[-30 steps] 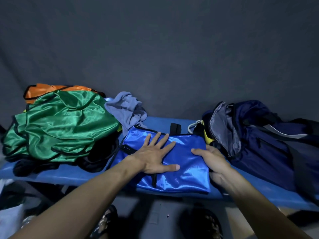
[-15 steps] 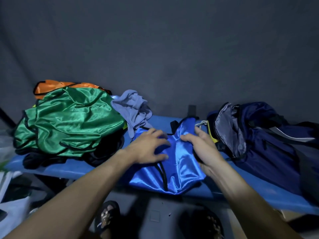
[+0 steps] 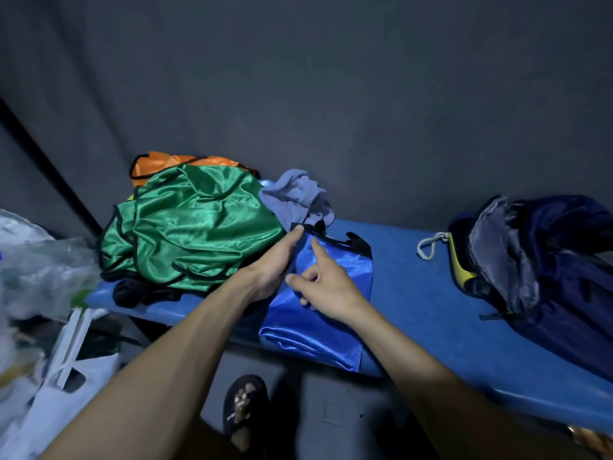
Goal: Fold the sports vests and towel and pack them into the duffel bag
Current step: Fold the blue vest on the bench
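Observation:
A shiny blue sports vest, folded into a narrow upright rectangle, lies on the blue bench. My left hand grips its upper left edge. My right hand rests on the vest's middle, index finger pointing up and the other fingers curled on the fabric. To the left sits a crumpled green vest over an orange vest. A grey-blue towel is bunched behind them. The navy duffel bag stands open at the right.
Plastic bags and white items crowd the floor at the left. A dark garment lies under the green vest. A sandalled foot is below the bench edge. A grey wall backs the bench.
The blue vest has been folded over from a wide flat shape into a narrow one and shifted left. Both hands moved left with it. The camera turned left.

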### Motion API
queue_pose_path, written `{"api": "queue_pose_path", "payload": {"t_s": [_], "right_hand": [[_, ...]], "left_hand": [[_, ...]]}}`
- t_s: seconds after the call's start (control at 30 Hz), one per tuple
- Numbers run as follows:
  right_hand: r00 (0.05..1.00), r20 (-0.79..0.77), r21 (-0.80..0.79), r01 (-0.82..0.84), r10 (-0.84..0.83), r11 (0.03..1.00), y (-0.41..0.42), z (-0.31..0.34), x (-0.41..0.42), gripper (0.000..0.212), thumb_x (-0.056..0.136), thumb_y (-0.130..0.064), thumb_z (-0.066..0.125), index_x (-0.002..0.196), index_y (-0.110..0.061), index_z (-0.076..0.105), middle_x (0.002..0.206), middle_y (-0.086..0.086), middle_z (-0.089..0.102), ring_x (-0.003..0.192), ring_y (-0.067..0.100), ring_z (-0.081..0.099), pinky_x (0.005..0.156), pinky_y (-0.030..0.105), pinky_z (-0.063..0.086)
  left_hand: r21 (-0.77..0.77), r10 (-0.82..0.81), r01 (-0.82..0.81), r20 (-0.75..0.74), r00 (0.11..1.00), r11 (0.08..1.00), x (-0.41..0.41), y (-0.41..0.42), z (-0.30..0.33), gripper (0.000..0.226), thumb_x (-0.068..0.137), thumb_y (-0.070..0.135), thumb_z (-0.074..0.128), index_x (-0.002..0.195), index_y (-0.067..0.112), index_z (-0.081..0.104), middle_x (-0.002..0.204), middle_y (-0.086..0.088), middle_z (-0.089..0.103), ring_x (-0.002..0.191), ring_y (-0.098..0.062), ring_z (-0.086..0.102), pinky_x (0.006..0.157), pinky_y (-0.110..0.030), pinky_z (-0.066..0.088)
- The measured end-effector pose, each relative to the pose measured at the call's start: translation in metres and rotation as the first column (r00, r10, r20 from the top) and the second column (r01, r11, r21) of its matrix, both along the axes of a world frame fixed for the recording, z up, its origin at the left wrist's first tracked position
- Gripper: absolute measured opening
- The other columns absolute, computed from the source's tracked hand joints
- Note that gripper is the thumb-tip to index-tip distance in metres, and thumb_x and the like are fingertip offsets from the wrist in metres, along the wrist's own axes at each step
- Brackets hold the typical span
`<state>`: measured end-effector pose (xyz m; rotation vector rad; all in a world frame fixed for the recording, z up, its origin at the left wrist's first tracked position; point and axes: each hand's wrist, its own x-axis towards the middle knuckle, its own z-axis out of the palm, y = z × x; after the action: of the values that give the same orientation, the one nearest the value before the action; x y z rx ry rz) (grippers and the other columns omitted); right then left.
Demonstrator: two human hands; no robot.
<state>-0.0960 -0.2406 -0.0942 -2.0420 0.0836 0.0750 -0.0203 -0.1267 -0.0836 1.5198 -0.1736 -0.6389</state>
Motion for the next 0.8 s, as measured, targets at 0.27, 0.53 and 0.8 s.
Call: {"api": "queue_pose_path", "payload": {"t_s": [0.27,0.53,0.8], "right_hand": [[0.930,0.059,-0.718,-0.213,0.363,0.663,-0.027,0.009,-0.071,0.071,0.075,-0.076,0.064,0.127,-0.031,0.048,0.112,-0.012,0.052,0.101,0.013,0.050,0.085,0.035,0.044],[0.857,0.281,-0.843,0.005,0.432,0.538,-0.041,-0.031,-0.099,0.020,0.084,-0.027,0.045,0.099,-0.019,0.056,0.089,-0.001,0.051,0.075,0.025,0.054,0.060,0.039,0.049],[0.784,0.328,-0.895,0.081,0.526,0.438,-0.049,-0.043,-0.109,0.035,0.085,-0.036,0.062,0.116,-0.022,0.059,0.100,-0.003,0.050,0.086,0.021,0.049,0.065,0.035,0.044]], "left_hand": [[0.199,-0.034,0.005,0.144,0.989,0.980,-0.004,0.001,-0.008,0.033,0.104,0.009,0.053,0.071,0.012,0.059,0.057,0.004,0.063,0.054,-0.013,0.057,0.054,-0.022,0.046],[0.380,-0.079,-0.061,0.344,0.936,0.923,-0.007,-0.004,-0.020,0.036,0.104,0.028,0.058,0.071,0.013,0.058,0.072,-0.004,0.067,0.065,-0.017,0.059,0.069,-0.035,0.051],[0.543,-0.201,-0.173,0.561,0.803,0.822,-0.011,0.006,-0.018,0.027,0.091,0.035,0.076,0.103,0.011,0.071,0.098,0.002,0.074,0.087,-0.017,0.068,0.077,-0.030,0.050]]}}
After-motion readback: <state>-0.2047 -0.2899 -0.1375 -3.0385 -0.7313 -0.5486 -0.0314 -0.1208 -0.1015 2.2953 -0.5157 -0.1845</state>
